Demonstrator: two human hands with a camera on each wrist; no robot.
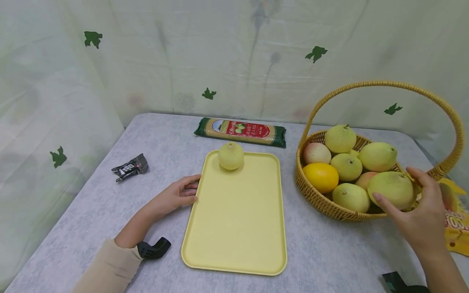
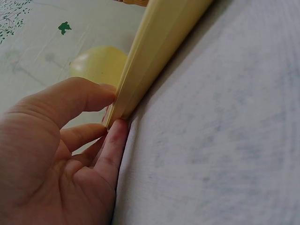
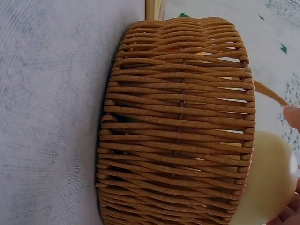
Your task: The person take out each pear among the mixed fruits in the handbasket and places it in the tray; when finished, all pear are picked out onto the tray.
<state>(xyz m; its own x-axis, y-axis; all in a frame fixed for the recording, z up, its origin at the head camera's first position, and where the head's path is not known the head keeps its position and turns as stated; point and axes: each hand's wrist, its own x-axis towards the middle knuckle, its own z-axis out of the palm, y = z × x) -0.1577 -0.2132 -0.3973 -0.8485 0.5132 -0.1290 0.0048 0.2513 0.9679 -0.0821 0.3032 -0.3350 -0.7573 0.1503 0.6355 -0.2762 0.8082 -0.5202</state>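
Observation:
My left hand [image 1: 182,192] is at the left edge of the pale yellow tray [image 1: 238,219]. In the left wrist view its thumb lies on the rim, the fingertips beneath, pinching the edge. A round yellow-green fruit [image 1: 231,156] sits at the tray's far left corner. On the right, my right hand [image 1: 426,211] reaches over the wicker basket [image 1: 329,206], fingers curled round a large yellow-green fruit [image 1: 392,189] at its near right side. In the right wrist view this fruit [image 3: 269,180] shows above the rim, with fingertips against its side and the thumb close by.
The basket holds several more fruits, including a yellow-orange one [image 1: 321,178] and a pinkish one [image 1: 316,154], beneath a tall arched handle [image 1: 384,84]. A spaghetti packet [image 1: 242,132] lies behind the tray. At left is a black wrapper [image 1: 130,167]; a yellow package [image 1: 456,228] is at far right.

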